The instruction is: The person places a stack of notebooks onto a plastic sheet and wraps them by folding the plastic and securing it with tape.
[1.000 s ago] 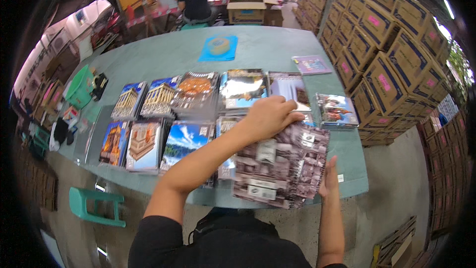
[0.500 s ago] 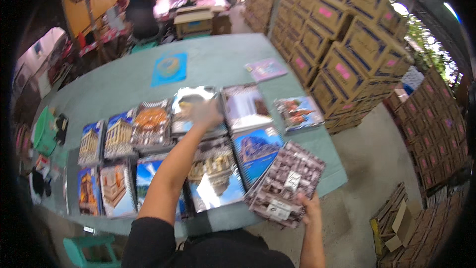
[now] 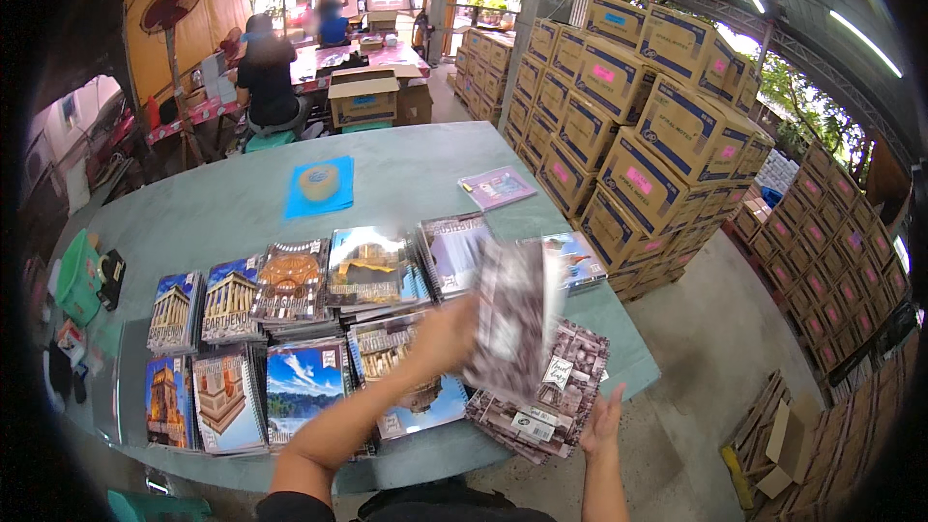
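Gripping blurred notebook [image 3: 515,314] in left hand [image 3: 447,336], just right of centre; holding right hand [image 3: 603,422] open beside lower-right pile [image 3: 559,394]. Likely at transfer step; next, calls for controlled placing.

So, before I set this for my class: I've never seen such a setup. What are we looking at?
There is no machine here, just a person's two bare hands. The view comes from the left of two fisheye cameras worn on the head, looking down, so straight edges bend. On the green table lie two rows of spiral notebooks with photo covers, a roll of tape on a blue sheet, and a green basket near the left edge. The left hand, blurred, holds up a brown-and-white notebook over a stack of similar notebooks. The right hand is open beside that stack.
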Motion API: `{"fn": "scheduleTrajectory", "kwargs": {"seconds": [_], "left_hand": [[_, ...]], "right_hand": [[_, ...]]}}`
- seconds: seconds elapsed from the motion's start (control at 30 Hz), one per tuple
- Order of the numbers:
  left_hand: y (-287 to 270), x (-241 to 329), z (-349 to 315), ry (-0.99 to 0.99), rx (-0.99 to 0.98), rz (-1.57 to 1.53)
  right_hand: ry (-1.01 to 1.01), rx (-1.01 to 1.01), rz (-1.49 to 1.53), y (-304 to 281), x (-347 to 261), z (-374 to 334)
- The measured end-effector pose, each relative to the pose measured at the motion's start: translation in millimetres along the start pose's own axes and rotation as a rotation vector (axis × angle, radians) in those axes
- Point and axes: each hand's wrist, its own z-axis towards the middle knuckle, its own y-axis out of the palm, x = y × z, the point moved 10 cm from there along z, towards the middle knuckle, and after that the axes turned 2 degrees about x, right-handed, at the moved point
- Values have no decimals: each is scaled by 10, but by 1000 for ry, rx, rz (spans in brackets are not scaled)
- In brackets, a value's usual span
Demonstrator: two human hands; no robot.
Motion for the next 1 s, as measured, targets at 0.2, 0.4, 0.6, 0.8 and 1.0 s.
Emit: {"fn": "scheduleTrajectory", "kwargs": {"seconds": [0.2, 0.4, 0.6, 0.8, 1.0], "left_hand": [[191, 472, -1283, 443, -297, 587], [-382, 397, -1537, 464, -497, 583], [-1250, 1265, -36, 509, 242, 252], [1276, 462, 1087, 155, -344, 297], [1760, -974, 1797, -64, -438, 706]], "right_hand": [[-9, 191, -364, -276, -50, 4], [35, 98, -222, -231, 49, 232], [-22, 111, -151, -257, -91, 143], [69, 164, -63, -236, -93, 55], [15, 279, -189, -335, -19, -195]]}}
